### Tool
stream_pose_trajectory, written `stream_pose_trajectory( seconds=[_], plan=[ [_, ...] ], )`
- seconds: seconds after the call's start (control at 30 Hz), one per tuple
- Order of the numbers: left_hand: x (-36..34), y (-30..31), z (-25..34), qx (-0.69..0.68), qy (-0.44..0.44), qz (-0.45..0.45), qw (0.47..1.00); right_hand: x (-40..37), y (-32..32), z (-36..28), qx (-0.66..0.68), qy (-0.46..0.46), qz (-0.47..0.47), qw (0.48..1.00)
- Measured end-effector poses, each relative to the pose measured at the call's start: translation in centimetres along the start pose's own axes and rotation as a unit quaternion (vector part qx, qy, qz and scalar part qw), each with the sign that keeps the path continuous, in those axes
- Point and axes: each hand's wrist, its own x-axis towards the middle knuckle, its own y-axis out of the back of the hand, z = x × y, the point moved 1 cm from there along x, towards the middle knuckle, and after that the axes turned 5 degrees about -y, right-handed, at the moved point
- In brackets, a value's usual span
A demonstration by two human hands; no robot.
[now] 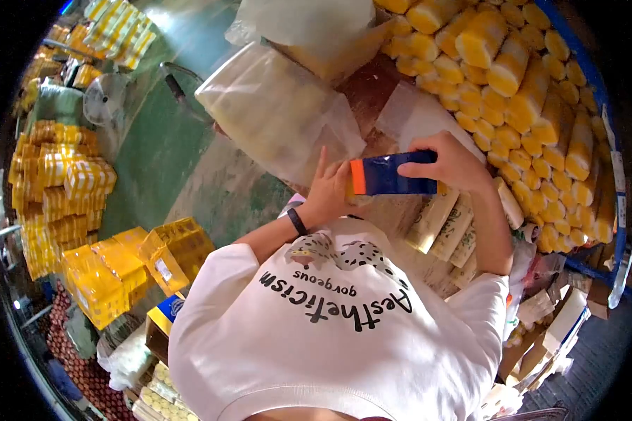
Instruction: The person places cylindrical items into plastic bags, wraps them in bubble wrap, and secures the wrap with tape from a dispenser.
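A dark blue box with an orange end (395, 175) is held level in front of my chest. My right hand (435, 163) grips its right end, the thumb lying across the top face. At the orange end, my left hand (328, 188) is closed against the box with the index finger pointing away; its thumb is mostly hidden. A black band (297, 222) circles my left wrist. Just beyond my hands lies a large clear plastic bag (274, 105) with pale contents I cannot make out. Long pale printed packs (448, 228) lie below my right forearm.
Yellow-and-white rolled packs (512, 91) are stacked high at the right, beside a blue frame (614, 175). Yellow taped cartons (112, 270) stand at the left, with wrapped bundles (63, 182) behind. Opened cardboard boxes (551, 330) sit at the lower right. Green floor (154, 161) shows at the left.
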Motion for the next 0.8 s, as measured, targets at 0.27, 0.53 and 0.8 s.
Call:
stream_pose_trajectory(
  seconds=[0.27,0.53,0.8],
  plan=[
    [0.5,-1.6,0.2,-0.043,0.051,0.084,0.994,-0.9,0.3,-1.1,-0.075,0.061,0.012,0.995],
    [0.5,-0.9,0.3,-0.113,0.063,0.137,0.982,-2.0,-0.5,2.3,0.003,0.009,-0.012,1.0],
    [0.8,-0.6,-0.4,-0.066,0.014,0.084,0.994,-2.7,-1.5,5.1,0.03,0.004,0.024,0.999]
  ],
)
